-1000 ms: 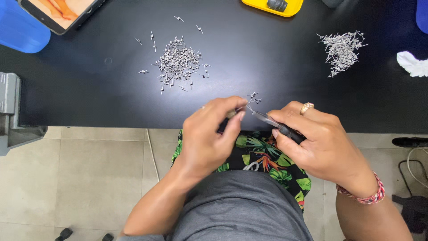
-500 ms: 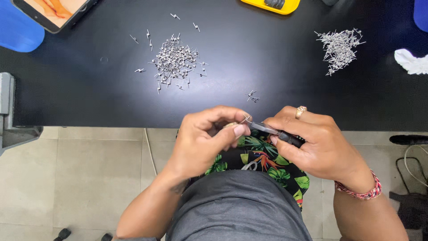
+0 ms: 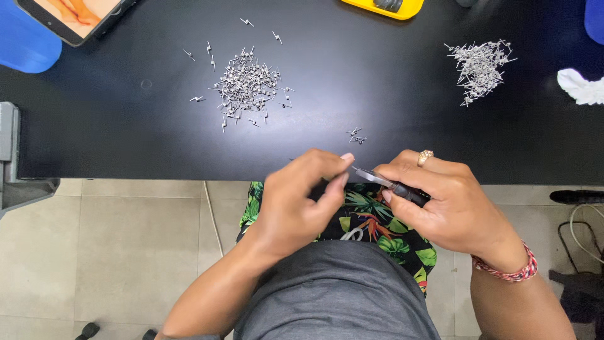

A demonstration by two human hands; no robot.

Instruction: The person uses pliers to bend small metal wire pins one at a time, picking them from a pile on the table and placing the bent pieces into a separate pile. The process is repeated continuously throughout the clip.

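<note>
Right hand (image 3: 450,204) gripping pliers (image 3: 390,183), left hand (image 3: 302,195) pinched shut (contents unclear).

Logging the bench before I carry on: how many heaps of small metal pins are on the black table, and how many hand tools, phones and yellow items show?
Heaps of metal pins: 2
Small pliers-like tool in the right hand: 1
Phone: 1
Yellow item: 1
Total: 5
</note>
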